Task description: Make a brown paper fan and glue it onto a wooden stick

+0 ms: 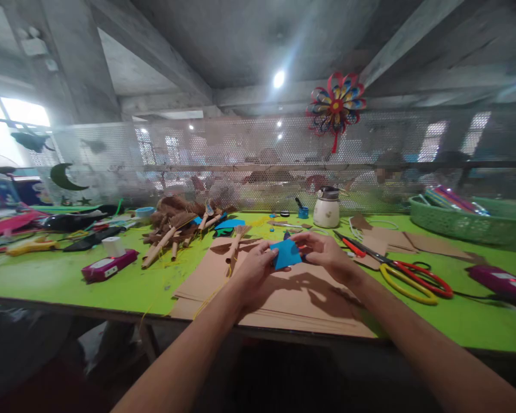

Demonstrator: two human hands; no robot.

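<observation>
A small blue piece of paper [287, 255] is held up over a stack of brown paper sheets [275, 315]. My left hand [258, 267] pinches its left edge, thumb on the front. My right hand [324, 252] is at its right edge with fingers curled and the thumb close to it; the fingertips are partly hidden. A rolled brown paper piece with a fringed end [236, 246] lies on the sheets, left of my hands. To the right are large scissors with red and yellow handles [413, 281], beside a red-handled tool [353, 248].
On the green table [60, 287] lie a pile of brown fringed paper rolls [172, 229], purple power strips [109, 265], a white jar [327, 209] and brown paper scraps [395, 238]. A green basket [456, 221] stands at the right. Behind rises a perforated metal screen [241, 137].
</observation>
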